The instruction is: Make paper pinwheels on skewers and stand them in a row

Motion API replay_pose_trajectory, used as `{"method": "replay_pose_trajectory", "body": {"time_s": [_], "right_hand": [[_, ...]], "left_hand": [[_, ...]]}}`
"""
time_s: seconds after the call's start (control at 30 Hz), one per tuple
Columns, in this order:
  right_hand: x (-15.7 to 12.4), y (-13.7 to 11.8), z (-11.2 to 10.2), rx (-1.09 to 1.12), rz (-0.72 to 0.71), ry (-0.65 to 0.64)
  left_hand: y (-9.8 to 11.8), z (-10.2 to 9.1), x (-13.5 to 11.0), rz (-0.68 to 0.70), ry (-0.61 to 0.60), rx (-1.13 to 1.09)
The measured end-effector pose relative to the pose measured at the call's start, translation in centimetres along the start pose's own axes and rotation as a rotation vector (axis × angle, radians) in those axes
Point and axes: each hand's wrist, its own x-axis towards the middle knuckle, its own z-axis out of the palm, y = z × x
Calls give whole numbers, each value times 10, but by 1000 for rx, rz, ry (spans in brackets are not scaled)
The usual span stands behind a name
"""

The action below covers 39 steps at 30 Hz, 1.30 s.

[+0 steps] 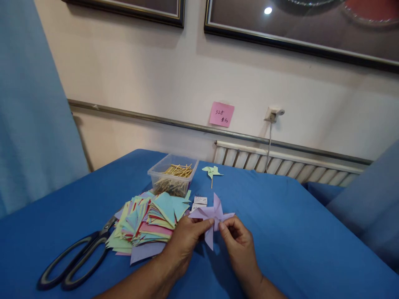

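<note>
A lilac paper pinwheel (215, 214) with pointed blades is held up between both hands, above the blue cloth. My left hand (187, 232) pinches it near the centre with the thumb on top. From the other side, my right hand (238, 236) grips its right part between thumb and fingers. Left of my left hand lies a thick pile of coloured paper pieces (149, 220). Small white boxes (200, 201) stand just behind the pinwheel. Whether a pin sits at the pinwheel's centre I cannot make out.
A clear plastic box (173, 174) of thin wooden sticks stands behind the paper. A pale green pinwheel (212, 171) on a stick lies farther back. Dark-handled scissors (77, 253) rest at the left. Beyond the blue-covered table (280, 216) are a radiator (249, 160) and wall.
</note>
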Motion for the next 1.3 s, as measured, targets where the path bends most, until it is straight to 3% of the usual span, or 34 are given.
{"method": "replay_pose_trajectory", "body": {"time_s": [0.47, 1.3], "right_hand": [[-1, -3, -1, -133, -107, 34], [1, 9, 2, 63, 116, 44]], "left_hand": [[-10, -4, 5, 9, -11, 36], [-12, -4, 6, 20, -4, 69]]}}
